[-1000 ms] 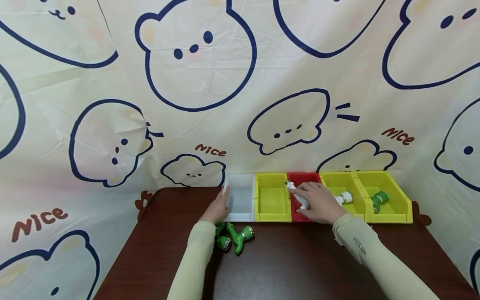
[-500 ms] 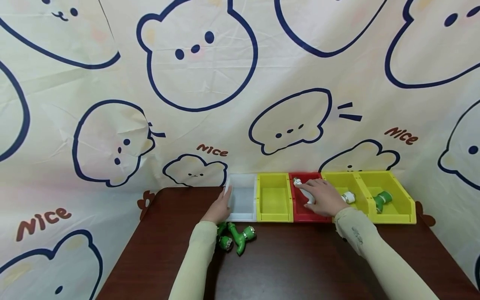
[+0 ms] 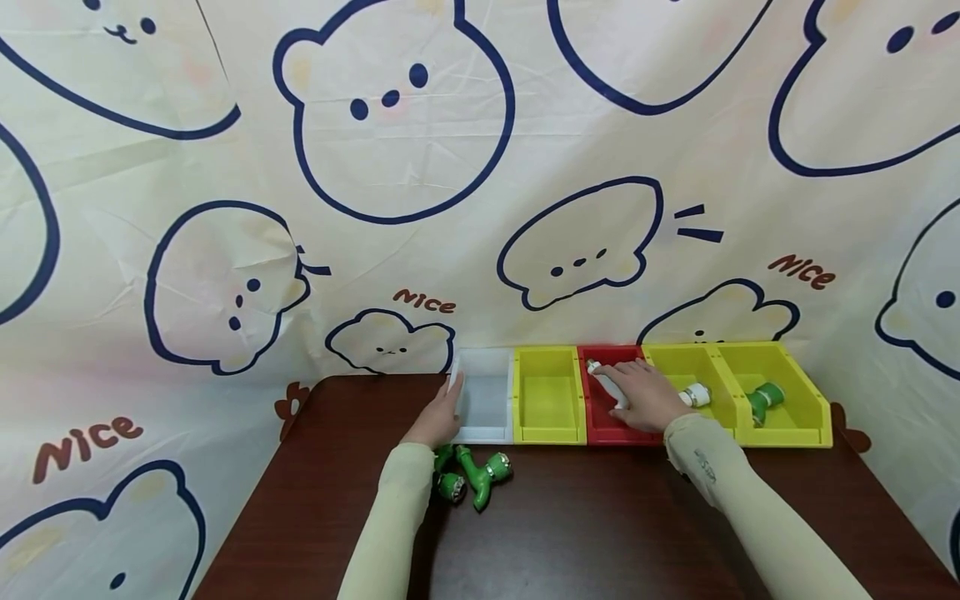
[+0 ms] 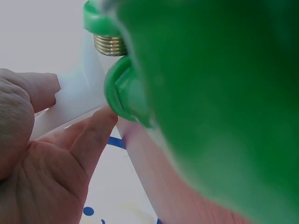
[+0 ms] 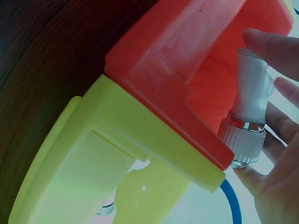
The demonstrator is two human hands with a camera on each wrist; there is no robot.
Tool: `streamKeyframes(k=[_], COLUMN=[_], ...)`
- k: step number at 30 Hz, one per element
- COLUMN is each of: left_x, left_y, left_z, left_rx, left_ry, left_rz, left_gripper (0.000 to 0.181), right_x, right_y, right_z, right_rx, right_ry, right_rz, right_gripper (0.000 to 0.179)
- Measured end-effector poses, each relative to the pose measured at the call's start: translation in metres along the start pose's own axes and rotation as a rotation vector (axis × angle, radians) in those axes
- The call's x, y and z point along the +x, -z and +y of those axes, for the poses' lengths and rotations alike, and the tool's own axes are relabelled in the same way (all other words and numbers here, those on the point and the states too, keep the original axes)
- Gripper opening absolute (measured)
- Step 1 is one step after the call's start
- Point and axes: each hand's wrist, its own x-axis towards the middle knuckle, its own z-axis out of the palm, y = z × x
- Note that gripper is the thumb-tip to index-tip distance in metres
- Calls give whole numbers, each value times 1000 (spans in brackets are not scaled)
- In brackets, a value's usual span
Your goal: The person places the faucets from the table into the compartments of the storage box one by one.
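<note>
My right hand holds a white tap over the red bin. In the right wrist view, fingers lie around the tap's white body, with its ribbed collar close to the bin's rim. My left hand grips the left wall of the white bin; the left wrist view shows the thumb on one side of that wall and fingers on the other. Beside the left wrist, several green taps lie on the table, partly hidden by the sleeve. They loom large in the left wrist view.
Yellow bins stand on both sides of the red one: one yellow bin at left and two at right. Another white tap lies in the nearer right bin, a green tap in the far right one. A printed cloth hangs behind the dark table.
My right hand has carried the white tap slightly right, from the red bin's left edge to within its outline. The left hand keeps its place on the white bin.
</note>
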Motion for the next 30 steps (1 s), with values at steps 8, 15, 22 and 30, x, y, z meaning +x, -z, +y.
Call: streamKeyframes(k=[8, 15, 22, 30], left_x=[1, 2, 3, 2], left_y=[1, 0, 1, 0], left_z=[0, -1, -2, -3], left_rx=[1, 14, 11, -8], left_ry=[9, 1, -6, -2], left_rz=[-4, -2, 5, 4], left_gripper=[79, 79, 78, 79], right_x=[5, 5, 9, 13], right_y=[-4, -5, -6, -17], right_z=[1, 1, -2, -1], right_rx=[-1, -36, -61, -138], right_ry=[-13, -5, -4, 27], right_rz=[-18, -10, -4, -19], right_gripper=[95, 91, 90, 89])
